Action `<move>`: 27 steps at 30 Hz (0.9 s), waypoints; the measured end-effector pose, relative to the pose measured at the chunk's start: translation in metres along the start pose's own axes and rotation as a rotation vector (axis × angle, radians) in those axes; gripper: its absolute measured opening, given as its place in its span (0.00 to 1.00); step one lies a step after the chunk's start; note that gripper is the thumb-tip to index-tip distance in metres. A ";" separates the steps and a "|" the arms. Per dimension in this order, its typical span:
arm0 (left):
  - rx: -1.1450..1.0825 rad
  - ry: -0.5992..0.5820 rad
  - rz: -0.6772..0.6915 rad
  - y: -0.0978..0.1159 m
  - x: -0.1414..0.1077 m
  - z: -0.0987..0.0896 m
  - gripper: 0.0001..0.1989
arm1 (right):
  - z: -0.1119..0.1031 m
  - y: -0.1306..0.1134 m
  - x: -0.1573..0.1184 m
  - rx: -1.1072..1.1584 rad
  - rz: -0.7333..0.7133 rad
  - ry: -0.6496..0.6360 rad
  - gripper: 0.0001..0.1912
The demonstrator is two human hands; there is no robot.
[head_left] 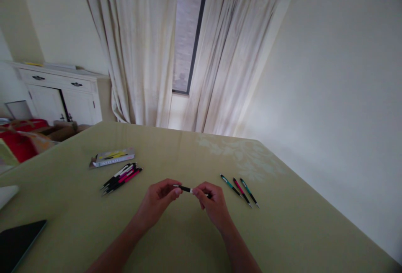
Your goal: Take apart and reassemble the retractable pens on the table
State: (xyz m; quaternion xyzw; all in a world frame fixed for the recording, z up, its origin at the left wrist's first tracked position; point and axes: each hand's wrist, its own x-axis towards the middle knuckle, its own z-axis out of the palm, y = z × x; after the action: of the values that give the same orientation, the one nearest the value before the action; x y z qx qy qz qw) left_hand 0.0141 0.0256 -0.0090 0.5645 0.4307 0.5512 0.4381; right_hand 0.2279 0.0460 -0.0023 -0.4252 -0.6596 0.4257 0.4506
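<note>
Between my two hands a black and white pen (186, 189) is held roughly level above the table. My left hand (158, 199) pinches its tip end between thumb and fingers. My right hand (214, 204) is closed around the other end, where a dark part shows past the thumb. To the right lie three separate pens: a teal pen (230, 185), a pink pen (242, 192) and another teal pen (249, 192). A pile of several pens (122, 178), black, white, purple and pink, rests left of my left hand.
A flat printed box (114, 157) lies behind the pen pile. At the near left are a dark tablet-like slab (20, 241) and a white object (8, 194). The pale green table (176, 151) has angled far corners. Curtains (144, 55) and a white cabinet (59, 93) stand beyond.
</note>
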 end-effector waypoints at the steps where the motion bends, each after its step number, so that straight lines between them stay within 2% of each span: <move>1: 0.002 -0.004 0.001 0.002 -0.001 0.001 0.20 | 0.000 -0.001 0.000 0.001 -0.007 0.009 0.23; 11: -0.001 -0.020 0.020 0.014 -0.007 0.002 0.21 | 0.000 -0.003 -0.002 0.021 -0.024 0.030 0.25; 17: 0.014 0.001 0.048 0.007 -0.006 0.001 0.19 | 0.000 -0.002 0.000 0.078 -0.029 0.033 0.23; 21: -0.012 -0.016 0.039 0.002 -0.006 0.002 0.20 | 0.002 0.002 0.002 0.161 0.017 0.042 0.24; 24: -0.008 -0.005 0.024 -0.001 -0.006 0.003 0.19 | 0.005 0.006 0.006 0.244 0.070 0.091 0.23; 27: -0.003 -0.010 -0.002 -0.006 -0.007 0.005 0.18 | 0.007 0.009 0.008 0.265 0.060 0.136 0.23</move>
State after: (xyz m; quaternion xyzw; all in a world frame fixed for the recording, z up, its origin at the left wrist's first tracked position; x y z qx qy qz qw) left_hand 0.0188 0.0204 -0.0160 0.5661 0.4283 0.5484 0.4419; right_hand 0.2210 0.0545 -0.0103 -0.4091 -0.5526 0.4925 0.5336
